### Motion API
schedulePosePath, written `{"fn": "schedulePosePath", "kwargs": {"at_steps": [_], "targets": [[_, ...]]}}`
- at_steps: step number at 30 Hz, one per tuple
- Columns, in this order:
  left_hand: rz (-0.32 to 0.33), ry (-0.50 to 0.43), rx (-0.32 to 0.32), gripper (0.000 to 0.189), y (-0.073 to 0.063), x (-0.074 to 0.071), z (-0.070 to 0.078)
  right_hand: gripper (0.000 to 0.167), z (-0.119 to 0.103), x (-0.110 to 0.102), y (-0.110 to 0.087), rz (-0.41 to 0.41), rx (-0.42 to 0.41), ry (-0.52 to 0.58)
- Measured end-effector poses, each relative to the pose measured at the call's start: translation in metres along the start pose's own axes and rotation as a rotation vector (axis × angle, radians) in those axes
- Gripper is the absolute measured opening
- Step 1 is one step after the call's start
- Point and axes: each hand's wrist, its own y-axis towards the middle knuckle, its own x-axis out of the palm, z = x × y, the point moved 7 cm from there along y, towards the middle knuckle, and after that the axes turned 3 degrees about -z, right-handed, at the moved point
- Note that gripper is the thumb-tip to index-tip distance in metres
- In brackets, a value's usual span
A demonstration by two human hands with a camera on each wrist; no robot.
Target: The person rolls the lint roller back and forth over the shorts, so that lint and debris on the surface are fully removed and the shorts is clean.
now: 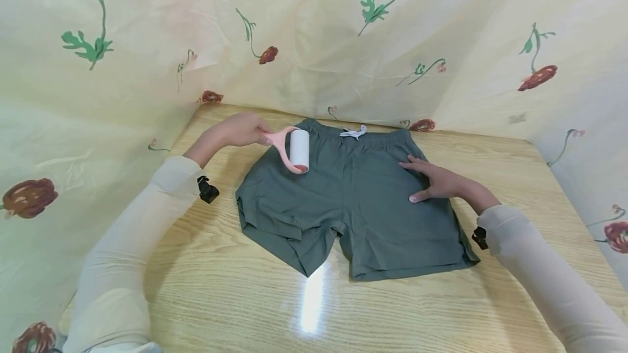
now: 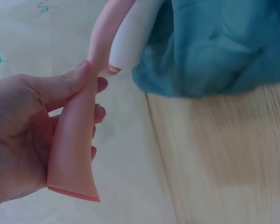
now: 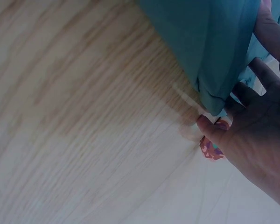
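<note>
Grey-green shorts (image 1: pixel 387 222) lie spread on the wooden table, with a white drawstring (image 1: pixel 354 133) at the waistband; the left leg's hem is folded unevenly. My left hand (image 1: pixel 243 129) grips the pink handle of a lint roller (image 1: pixel 300 148). Its white roll is over the upper left part of the shorts, near the waistband. In the left wrist view, the thumb and fingers close round the handle (image 2: pixel 73 144). On the right side of the shorts rests my right hand (image 1: pixel 441 180), fingers spread. The right wrist view shows this hand (image 3: pixel 256 123) at the edge of the cloth.
The wooden table (image 1: pixel 221 298) extends around the shorts. A pale floral sheet (image 1: pixel 304 80) hangs behind and along both sides, meeting the table's back edge. Each sleeve has a small black device (image 1: pixel 208 190) at the wrist. Light reflects off the tabletop below the shorts.
</note>
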Motion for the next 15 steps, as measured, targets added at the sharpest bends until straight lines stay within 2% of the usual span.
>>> {"fn": "schedulePosePath", "kwargs": {"at_steps": [5,9,15], "targets": [[0.043,-0.007,0.062,0.028,0.016,0.003,0.015,0.099,0.002,-0.001,-0.001,0.001,0.005,-0.002],[0.053,-0.026,0.104,0.021,0.03,0.009,0.028,0.099,0.003,-0.001,-0.001,0.003,0.005,0.001],[-0.005,-0.049,0.101,0.03,0.048,0.026,0.04,0.1,0.005,-0.001,0.001,0.004,-0.007,-0.004]]}}
